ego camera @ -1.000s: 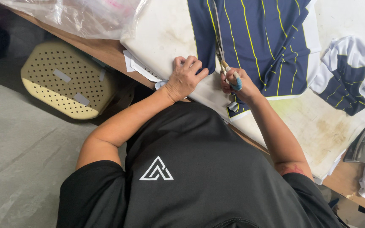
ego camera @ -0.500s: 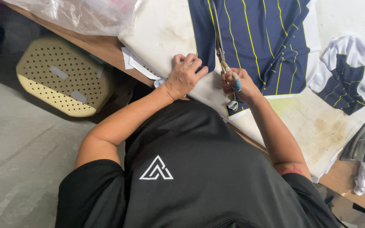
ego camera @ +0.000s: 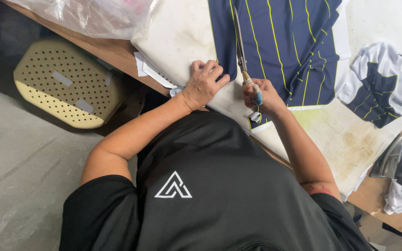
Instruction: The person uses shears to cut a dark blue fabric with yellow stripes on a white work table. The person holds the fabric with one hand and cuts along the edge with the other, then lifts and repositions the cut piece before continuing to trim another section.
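A navy fabric piece (ego camera: 287, 42) with thin yellow stripes lies flat on a white padded board (ego camera: 182, 32). My right hand (ego camera: 262, 96) grips a pair of scissors (ego camera: 241, 56) whose blades run up along the fabric's left part. My left hand (ego camera: 204, 83) presses flat on the board, fingertips on the fabric's near left edge, just left of the scissors. A small navy and white offcut (ego camera: 258, 118) lies under my right wrist.
A crumpled navy and white garment piece (ego camera: 381, 83) lies at the right. An iron (ego camera: 394, 160) stands at the table's right edge. Clear plastic bags (ego camera: 89, 16) sit at the far left of the wooden table. A beige perforated stool (ego camera: 63, 81) stands on the floor.
The scissors and my right hand have edged slightly forward along the fabric. My left hand stays pressed in the same spot.
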